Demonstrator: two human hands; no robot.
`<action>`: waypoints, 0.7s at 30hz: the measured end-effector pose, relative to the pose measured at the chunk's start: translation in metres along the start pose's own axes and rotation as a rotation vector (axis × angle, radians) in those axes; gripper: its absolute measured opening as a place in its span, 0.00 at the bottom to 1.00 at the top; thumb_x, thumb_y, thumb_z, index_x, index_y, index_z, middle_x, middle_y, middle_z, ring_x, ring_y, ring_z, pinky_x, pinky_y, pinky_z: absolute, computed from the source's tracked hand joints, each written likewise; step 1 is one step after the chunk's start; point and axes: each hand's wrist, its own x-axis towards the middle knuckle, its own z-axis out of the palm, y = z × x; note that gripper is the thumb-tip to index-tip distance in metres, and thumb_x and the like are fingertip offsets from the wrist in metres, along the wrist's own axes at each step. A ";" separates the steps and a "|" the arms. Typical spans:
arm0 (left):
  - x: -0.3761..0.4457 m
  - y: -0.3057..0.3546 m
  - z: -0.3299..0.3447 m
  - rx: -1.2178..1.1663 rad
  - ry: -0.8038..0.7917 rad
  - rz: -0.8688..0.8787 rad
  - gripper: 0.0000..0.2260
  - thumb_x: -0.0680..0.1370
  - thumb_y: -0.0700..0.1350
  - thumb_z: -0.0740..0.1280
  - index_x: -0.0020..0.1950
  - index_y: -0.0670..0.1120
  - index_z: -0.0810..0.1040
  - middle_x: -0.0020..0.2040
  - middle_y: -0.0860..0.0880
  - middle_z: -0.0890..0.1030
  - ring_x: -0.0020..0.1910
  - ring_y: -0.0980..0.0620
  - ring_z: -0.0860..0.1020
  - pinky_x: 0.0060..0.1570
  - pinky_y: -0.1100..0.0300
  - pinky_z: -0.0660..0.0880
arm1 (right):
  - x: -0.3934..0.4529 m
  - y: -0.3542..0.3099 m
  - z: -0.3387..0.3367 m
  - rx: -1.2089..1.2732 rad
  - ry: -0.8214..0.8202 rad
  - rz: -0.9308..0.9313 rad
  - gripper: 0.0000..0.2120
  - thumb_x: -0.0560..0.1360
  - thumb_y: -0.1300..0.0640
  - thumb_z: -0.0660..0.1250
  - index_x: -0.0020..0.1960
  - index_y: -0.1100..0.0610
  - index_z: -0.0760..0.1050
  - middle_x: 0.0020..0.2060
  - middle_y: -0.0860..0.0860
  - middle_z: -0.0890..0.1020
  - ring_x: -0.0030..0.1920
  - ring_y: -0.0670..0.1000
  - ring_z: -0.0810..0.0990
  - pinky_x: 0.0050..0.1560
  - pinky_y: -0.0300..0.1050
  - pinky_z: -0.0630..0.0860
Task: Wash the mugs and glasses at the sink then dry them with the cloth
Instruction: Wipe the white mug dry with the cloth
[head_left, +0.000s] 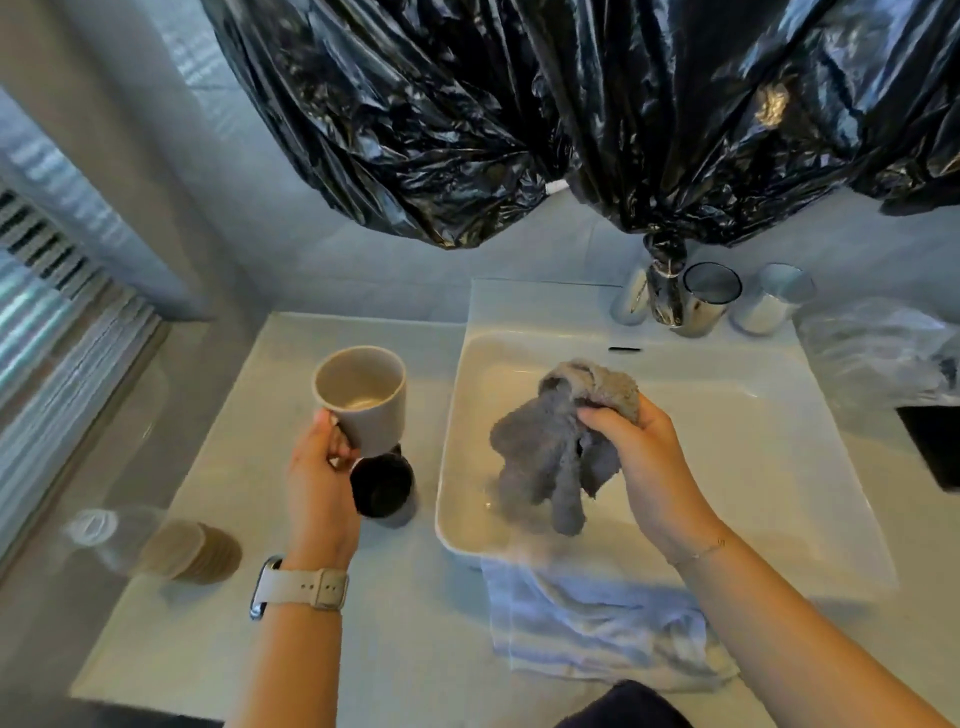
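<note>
The left hand (319, 467) gripped the beige mug (363, 400) by its handle above the counter (249, 571) beside the sink's (810, 519) left edge, the right hand (641, 447) clutched the grey cloth (561, 447), and a wet handle could likely slip.

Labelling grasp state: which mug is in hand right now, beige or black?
The beige mug: the left hand holds it by its handle, raised above the counter. The black mug stands on the counter just below it, ungripped.

I see the left hand (317, 467) gripping a beige mug (361, 400) by its handle, above the counter (218, 597). The right hand (641, 452) clutches a bunched grey cloth (550, 447) over the white sink (769, 467).
</note>
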 end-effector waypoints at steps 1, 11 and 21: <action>0.008 -0.002 -0.011 0.017 0.044 0.020 0.19 0.84 0.45 0.56 0.33 0.51 0.64 0.30 0.54 0.64 0.33 0.57 0.63 0.45 0.58 0.63 | 0.001 0.005 0.010 0.006 -0.007 0.019 0.10 0.76 0.64 0.67 0.57 0.59 0.80 0.46 0.51 0.84 0.47 0.47 0.83 0.43 0.38 0.76; 0.049 -0.074 -0.084 0.105 0.210 -0.087 0.18 0.85 0.47 0.56 0.35 0.49 0.64 0.34 0.50 0.63 0.35 0.55 0.64 0.45 0.59 0.64 | 0.011 0.035 0.061 -0.039 0.002 0.099 0.07 0.75 0.56 0.70 0.53 0.53 0.81 0.44 0.47 0.86 0.47 0.45 0.84 0.41 0.34 0.78; 0.047 -0.116 -0.094 0.087 0.219 -0.188 0.18 0.85 0.46 0.56 0.35 0.47 0.65 0.34 0.52 0.66 0.35 0.56 0.67 0.48 0.58 0.65 | 0.027 0.039 0.062 -0.054 0.066 0.123 0.06 0.76 0.58 0.69 0.52 0.52 0.82 0.42 0.45 0.86 0.45 0.42 0.84 0.38 0.31 0.77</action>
